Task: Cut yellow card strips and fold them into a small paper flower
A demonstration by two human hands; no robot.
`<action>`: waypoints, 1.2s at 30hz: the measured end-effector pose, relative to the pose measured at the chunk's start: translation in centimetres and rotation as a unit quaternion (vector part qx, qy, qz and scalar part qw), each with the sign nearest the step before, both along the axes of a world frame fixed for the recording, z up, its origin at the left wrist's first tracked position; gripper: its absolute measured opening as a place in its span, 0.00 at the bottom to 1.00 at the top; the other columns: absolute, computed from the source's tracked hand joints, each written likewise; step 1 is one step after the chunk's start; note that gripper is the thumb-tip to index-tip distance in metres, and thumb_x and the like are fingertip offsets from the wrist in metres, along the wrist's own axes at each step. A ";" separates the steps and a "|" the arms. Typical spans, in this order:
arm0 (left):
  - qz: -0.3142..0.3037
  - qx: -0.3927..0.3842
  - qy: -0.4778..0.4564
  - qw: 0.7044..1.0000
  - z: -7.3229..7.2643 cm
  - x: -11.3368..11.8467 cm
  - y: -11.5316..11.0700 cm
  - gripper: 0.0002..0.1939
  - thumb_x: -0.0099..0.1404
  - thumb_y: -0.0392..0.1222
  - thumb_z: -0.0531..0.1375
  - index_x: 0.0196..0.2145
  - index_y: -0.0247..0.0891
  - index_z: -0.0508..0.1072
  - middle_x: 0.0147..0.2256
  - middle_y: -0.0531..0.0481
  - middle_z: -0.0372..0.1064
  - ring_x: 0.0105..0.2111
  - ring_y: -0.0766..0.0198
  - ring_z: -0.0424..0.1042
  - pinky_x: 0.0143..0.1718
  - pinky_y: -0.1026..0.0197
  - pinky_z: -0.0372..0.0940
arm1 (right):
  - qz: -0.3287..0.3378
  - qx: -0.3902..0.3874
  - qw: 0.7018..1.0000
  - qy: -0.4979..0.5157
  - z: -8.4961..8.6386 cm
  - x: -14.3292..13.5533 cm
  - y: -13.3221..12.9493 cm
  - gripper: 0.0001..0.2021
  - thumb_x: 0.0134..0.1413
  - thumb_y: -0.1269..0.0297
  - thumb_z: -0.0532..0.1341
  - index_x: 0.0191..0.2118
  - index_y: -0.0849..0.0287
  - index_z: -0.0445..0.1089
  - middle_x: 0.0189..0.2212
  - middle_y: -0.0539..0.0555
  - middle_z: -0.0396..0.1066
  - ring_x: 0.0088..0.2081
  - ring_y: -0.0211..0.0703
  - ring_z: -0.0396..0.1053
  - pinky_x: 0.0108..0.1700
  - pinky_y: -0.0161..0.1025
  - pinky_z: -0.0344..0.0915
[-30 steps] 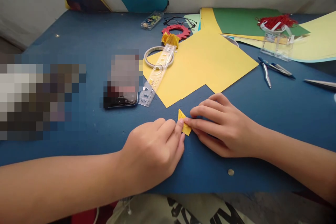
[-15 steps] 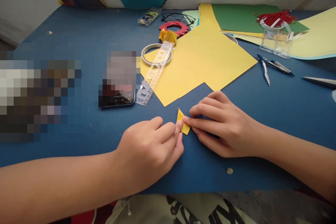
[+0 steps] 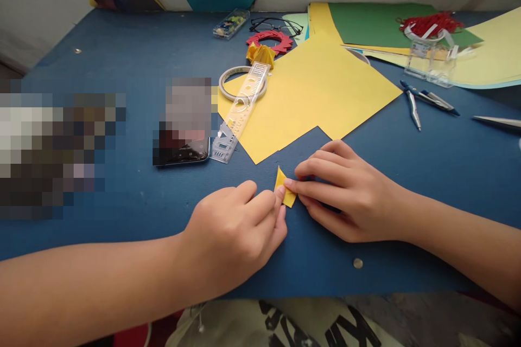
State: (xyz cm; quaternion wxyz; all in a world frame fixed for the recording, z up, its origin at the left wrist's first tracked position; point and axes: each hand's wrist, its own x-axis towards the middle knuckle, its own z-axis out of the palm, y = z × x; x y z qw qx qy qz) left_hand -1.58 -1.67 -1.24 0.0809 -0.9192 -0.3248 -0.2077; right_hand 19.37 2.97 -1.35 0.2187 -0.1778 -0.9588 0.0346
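A small folded piece of yellow paper (image 3: 290,198), pointed at its far end, lies on the blue table between my hands. My left hand (image 3: 238,225) is closed, with a fingertip pressing the paper's left side. From the right, my right hand (image 3: 342,192) pinches the paper at its edge, fingers bent and drawn together. The fingertips of both hands nearly meet over the paper and cover part of it. Beyond them lies a large yellow sheet (image 3: 313,87) with a notch cut from its near edge.
A clear stencil ruler (image 3: 240,114) crosses a tape roll (image 3: 223,84) beside a phone (image 3: 187,152). Farther back are a red paper ring (image 3: 280,43), glasses (image 3: 277,26) and a green sheet (image 3: 374,27). Pens (image 3: 431,100) and a pointed metal blade (image 3: 499,122) lie right.
My left hand has shifted very slightly to the right, and its fingertip still presses the folded paper. My right hand keeps its hold. The view has tilted a little.
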 end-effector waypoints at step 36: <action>0.067 -0.075 -0.045 0.994 0.2 -0.5 2.7 0.16 0.65 0.39 0.54 0.24 0.37 0.77 0.21 0.51 0.64 0.23 0.68 0.63 0.24 0.63 0.58 | 0.023 -0.013 1.000 -0.003 0.5 -0.3 -0.5 0.07 0.59 0.71 0.53 0.37 0.63 0.68 0.28 0.53 0.69 0.31 0.39 0.64 0.38 0.43 0.59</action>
